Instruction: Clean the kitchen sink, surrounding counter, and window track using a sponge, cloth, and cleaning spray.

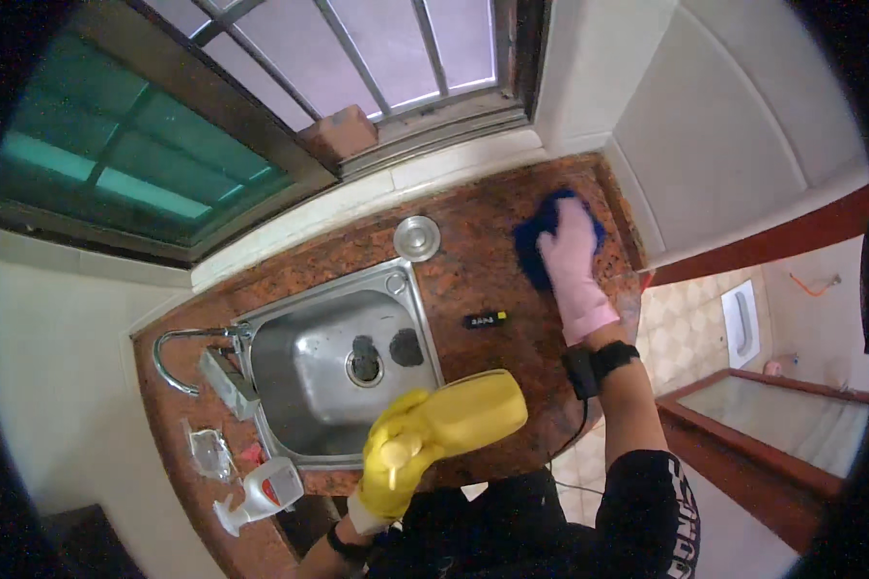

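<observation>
My left hand (398, 449), in a yellow rubber glove, grips a yellow bottle (478, 411) with a pump top over the front edge of the sink. A pink rubber glove covers my right hand (572, 253), which presses on a dark blue cloth (532, 242) at the right back of the red-brown stone countertop (471, 275). Between the cloth and the steel sink (304, 412) lies a small black object (485, 319) with a yellow-green end. A round metal sink strainer (417, 239) rests behind the sink's back right corner.
Left of the sink are a curved chrome faucet (161, 362), a grey box-shaped object (228, 383), crumpled clear plastic (211, 454) and a white spray bottle (264, 492). Dark patches lie by the sink drain (366, 368). A brick (347, 132) sits on the windowsill. A cable hangs near my right wrist.
</observation>
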The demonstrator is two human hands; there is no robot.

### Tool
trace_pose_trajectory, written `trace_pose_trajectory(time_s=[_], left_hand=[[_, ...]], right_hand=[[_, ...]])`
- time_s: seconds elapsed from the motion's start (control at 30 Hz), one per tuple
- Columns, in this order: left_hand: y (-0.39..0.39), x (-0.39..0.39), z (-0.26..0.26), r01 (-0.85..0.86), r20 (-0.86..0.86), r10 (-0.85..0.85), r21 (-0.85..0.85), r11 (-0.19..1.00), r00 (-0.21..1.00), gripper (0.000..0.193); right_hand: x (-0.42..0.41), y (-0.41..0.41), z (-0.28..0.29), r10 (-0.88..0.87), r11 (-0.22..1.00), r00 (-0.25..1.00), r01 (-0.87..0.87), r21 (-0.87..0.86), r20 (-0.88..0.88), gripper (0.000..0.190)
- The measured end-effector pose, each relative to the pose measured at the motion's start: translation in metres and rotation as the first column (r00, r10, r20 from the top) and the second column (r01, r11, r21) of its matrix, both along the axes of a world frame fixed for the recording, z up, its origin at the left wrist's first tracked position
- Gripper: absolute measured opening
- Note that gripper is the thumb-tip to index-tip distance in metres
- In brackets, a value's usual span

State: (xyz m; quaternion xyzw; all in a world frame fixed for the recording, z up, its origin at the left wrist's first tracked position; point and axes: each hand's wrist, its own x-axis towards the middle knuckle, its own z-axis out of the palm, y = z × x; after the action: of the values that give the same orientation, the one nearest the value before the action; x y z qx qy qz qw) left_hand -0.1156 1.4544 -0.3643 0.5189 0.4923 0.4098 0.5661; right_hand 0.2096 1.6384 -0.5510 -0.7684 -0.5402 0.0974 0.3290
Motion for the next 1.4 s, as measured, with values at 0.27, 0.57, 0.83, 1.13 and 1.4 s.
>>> trace_pose_trajectory(time_s=[0.27,0.57,0.83,1.13,1.4], left_hand=[[-0.006,-0.03,0.013,-0.148,-0.135,0.176,0.196,0.969,0.975,0.036],[0.001,-0.031,0.025,-0.218,-0.319,0.273,0.199,0.956,0.907,0.043],[0.038,-0.011,0.03,-0.265,-0.259,0.317,0.214,0.94,0.912,0.03],[0.17,0.124,-0.023,-0.058,0.08,0.034,0.317,0.947,0.996,0.033],[0.199,0.251,-0.073,-0.234,0.518,0.105,0.19,0.954,0.849,0.045]], right_hand=[[0.023,0.06,-0.001,-0.276,0.942,0.922,0.315,-0.113,0.272,0.059],[-0.105,0.053,-0.014,0.563,0.822,0.813,-0.57,0.007,0.148,0.054],[0.022,-0.009,-0.009,0.697,0.713,0.705,-0.7,-0.031,0.131,0.06],[-0.02,-0.252,0.024,0.299,0.939,0.954,-0.297,-0.173,-0.015,0.068],[-0.037,-0.25,0.029,0.148,0.972,0.989,-0.147,-0.181,-0.011,0.066]])
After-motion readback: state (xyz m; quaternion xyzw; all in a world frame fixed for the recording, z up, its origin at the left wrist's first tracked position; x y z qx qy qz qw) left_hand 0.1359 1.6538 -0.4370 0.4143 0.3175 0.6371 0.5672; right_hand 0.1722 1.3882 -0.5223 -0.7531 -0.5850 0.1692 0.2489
